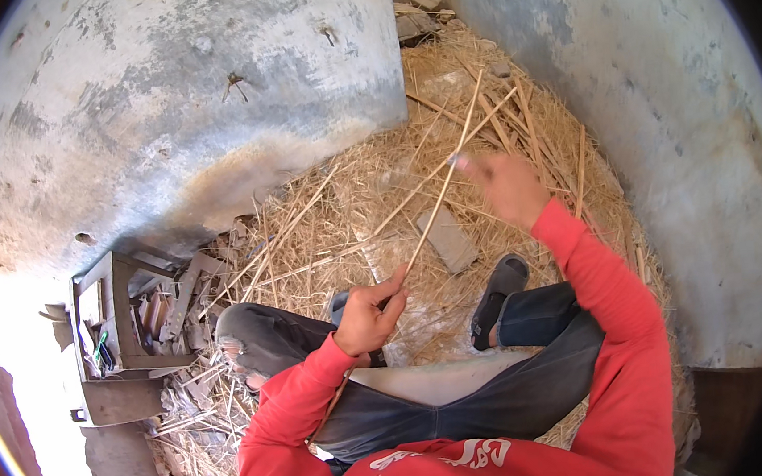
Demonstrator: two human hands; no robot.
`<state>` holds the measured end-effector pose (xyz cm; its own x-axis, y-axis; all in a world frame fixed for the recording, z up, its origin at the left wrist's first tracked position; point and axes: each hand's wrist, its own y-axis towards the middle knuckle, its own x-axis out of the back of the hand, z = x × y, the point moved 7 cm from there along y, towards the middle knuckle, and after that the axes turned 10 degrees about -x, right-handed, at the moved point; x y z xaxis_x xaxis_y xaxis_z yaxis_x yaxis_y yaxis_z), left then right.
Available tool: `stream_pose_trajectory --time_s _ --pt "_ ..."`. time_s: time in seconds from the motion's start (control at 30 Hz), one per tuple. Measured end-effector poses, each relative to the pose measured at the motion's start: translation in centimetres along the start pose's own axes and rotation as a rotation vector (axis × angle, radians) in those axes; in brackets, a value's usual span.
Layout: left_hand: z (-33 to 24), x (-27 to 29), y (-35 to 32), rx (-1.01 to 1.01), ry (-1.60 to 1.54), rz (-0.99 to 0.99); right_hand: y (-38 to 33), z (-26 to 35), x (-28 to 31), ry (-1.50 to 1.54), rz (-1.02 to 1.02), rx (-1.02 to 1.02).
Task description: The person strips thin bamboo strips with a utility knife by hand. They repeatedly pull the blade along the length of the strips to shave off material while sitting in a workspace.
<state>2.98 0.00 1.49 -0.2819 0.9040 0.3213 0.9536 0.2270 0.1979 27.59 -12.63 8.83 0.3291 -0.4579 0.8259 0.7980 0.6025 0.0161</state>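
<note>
The left hand (371, 315), nearest the lens above the knees, pinched the lower end of 1 thin dry stalk (437, 205); the blurred right hand (509, 183) closed around it higher up. It looked light, stiff and brittle, best gripped near both ends. Loose straw (351, 196) covered the floor between 2 stained plaster walls (173, 102).

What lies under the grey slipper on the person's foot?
Loose straw lies around and under the grey slipper; the ground beneath is covered, so it cannot be seen.
</note>
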Motion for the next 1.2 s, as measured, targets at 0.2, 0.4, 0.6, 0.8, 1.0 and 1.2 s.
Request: stream_pose_trajectory --time_s 0.2,0.4,0.6,0.8,1.0,1.2 --pt "0.6 0.4 -0.5 -0.011 0.042 -0.026 0.7 0.0 -0.5 0.047 0.024 -0.057" --pt "1.1 0.5 0.2 -0.014 0.034 -0.072 -3.4 2.4 -4.3 0.115 0.140 0.110" --pt "0.7 0.3 0.1 -0.017 0.044 -0.060 0.1 0.7 -0.9 0.134 0.058 -0.085" --pt "1.0 1.0 0.2 0.001 0.072 -0.079 -4.3 3.3 -5.4 0.089 0.131 0.136" --pt "0.9 0.1 0.1 -0.004 0.057 -0.052 0.2 0.4 -2.0 0.124 0.077 -0.085" --pt "1.1 0.5 0.3 0.035 0.003 -0.095 -5.8 4.6 -7.5 0.070 0.201 0.261"
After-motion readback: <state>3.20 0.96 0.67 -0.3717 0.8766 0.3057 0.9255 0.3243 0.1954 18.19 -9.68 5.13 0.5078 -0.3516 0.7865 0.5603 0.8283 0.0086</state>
